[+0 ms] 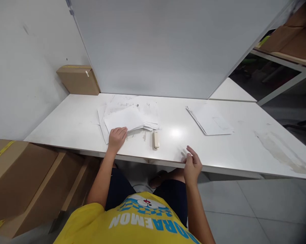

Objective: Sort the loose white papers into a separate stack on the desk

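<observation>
My left hand (118, 139) is at the near edge of a loose stack of white paper sheets (124, 118), its fingers curled on the top sheet's edge. Under that stack lie larger sheets with faint dark drawing or writing (149, 107). A beige stapler (156, 140) lies on the white table (173, 117), to the right of the stack's near end. My right hand (192, 166) is over the table's front edge, right of the stapler, with fingers loosely apart and nothing seen in them. Farther right rests a second pile of white sheets (211, 120).
A white panel (153, 47) rises along the table's back edge. One cardboard box (79, 80) stands in the back left corner; larger cartons (20, 176) are on the floor at left. A stained patch (282, 152) marks the table's right end. Shelving (282, 57) stands beyond.
</observation>
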